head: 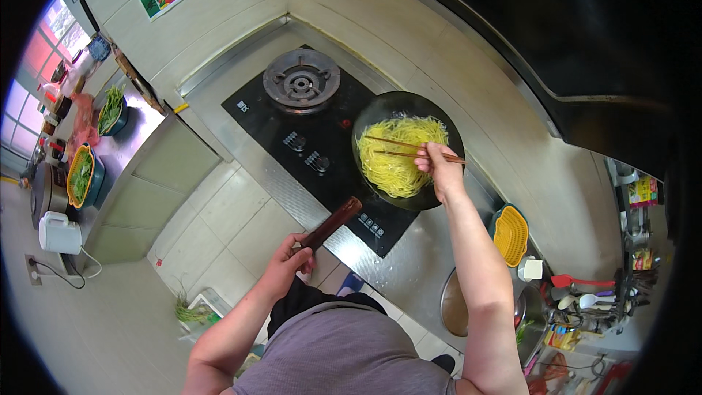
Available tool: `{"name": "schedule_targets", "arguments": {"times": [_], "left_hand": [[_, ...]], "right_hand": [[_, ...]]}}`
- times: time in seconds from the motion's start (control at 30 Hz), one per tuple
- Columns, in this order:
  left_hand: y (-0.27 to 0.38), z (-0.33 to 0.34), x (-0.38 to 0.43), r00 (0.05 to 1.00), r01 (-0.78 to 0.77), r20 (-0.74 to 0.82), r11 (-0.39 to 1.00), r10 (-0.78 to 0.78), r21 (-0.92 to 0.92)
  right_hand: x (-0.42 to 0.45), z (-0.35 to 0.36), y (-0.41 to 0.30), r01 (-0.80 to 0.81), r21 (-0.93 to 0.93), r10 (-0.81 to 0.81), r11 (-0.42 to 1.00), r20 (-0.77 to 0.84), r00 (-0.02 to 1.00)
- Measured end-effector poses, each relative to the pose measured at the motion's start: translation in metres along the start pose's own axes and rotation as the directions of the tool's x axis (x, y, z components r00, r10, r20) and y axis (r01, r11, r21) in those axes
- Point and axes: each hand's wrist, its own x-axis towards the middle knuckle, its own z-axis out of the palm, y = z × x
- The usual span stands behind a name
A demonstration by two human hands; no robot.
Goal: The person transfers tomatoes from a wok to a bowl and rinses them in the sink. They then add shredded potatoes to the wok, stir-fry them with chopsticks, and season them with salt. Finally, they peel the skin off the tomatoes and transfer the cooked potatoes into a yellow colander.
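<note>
Yellow noodle-like strands (pixel 397 173) lie in a dark wok (pixel 384 107) on the right burner of a black glass gas hob (pixel 269 112). Over the wok's right side, my right hand (pixel 439 164) holds a pair of brown chopsticks (pixel 389 146), their tips apart at the strands. My left hand (pixel 293 255) grips a dark reddish-brown wooden handle (pixel 333 224) near the hob's front edge. Whether that handle joins the wok is hard to tell, as its far end stops short of the rim in view.
An unused burner (pixel 301 81) is at the upper left. A yellow basket (pixel 511 235), a white container (pixel 530 269) and a round metal vessel (pixel 454 304) stand on the right. Baskets of green leaves (pixel 82 175) sit on the left counter (pixel 129 137). A range hood (pixel 548 27) overhangs the upper right.
</note>
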Motion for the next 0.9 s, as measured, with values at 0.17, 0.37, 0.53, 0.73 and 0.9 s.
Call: {"name": "schedule_targets", "arguments": {"times": [0.17,0.37,0.53,0.73,0.9], "left_hand": [[0.002,0.001,-0.001,1.0,0.006,0.025,1.0,-0.006,0.017],[0.006,-0.007,0.0,0.998,0.02,0.057,0.996,-0.025,0.083],[0.014,-0.012,0.002,0.992,0.062,0.104,0.992,-0.073,0.107],[0.022,-0.015,0.004,0.984,0.084,0.144,0.986,-0.105,0.144],[0.024,-0.021,0.006,0.979,0.101,0.163,0.985,-0.124,0.141]], "right_hand": [[0.012,-0.037,0.003,0.102,-0.269,-0.138,0.958,-0.119,0.983],[-0.023,-0.06,-0.037,0.141,-0.321,-0.169,0.936,-0.061,0.984],[-0.047,-0.064,-0.024,0.087,-0.433,-0.009,0.897,0.18,0.984],[-0.025,-0.102,-0.024,0.172,-0.437,-0.245,0.883,-0.117,0.962],[-0.025,-0.122,-0.018,0.221,-0.522,-0.39,0.824,-0.239,0.889]]}}
